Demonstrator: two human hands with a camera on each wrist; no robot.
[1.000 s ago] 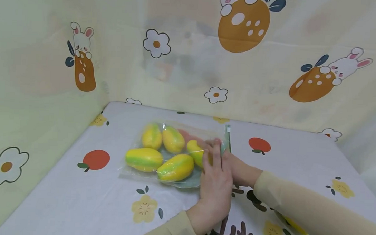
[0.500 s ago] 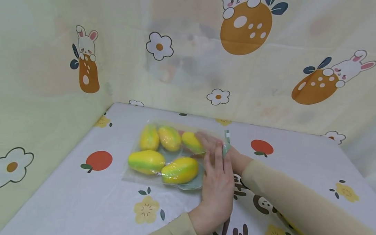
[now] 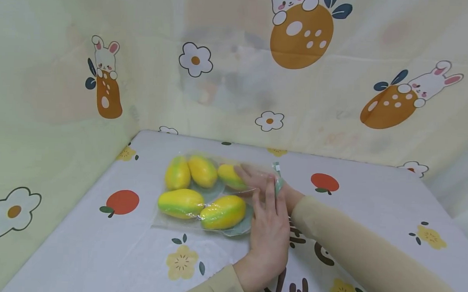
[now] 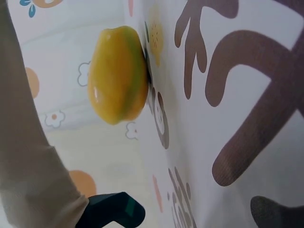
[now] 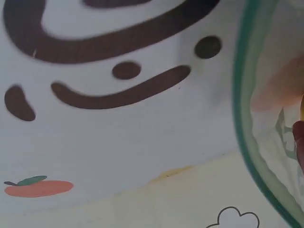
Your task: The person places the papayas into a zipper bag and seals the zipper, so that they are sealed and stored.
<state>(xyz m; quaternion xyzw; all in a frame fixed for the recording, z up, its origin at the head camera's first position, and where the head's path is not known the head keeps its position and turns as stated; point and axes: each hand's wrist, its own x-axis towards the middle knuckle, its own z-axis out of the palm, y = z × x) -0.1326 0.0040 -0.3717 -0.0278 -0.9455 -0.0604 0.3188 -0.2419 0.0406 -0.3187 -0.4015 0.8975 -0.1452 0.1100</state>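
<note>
A: Location of the bag?
B: The clear bag (image 3: 236,229) lies on the cloth-covered bench (image 3: 79,252), five yellow-green fruits (image 3: 181,203) inside: three at the rear, two in front.
A: State of the hands?
B: Left hand (image 3: 268,235): fingers straight, laid at the bag's mouth. Right hand (image 3: 257,179): inside the bag, at the rear-right fruit (image 3: 227,175); whether gripping or merely touching, cannot tell.
A: Other items?
B: A sixth fruit (image 4: 118,73) outside the bag, on the bench.

Clear bag (image 3: 169,224) on the printed tablecloth (image 3: 79,248) — five yellow-green fruits (image 3: 223,212) inside. Right hand (image 3: 253,177) in the bag, at one fruit's end — left hand (image 3: 269,233) resting straight-fingered by the opening.
</note>
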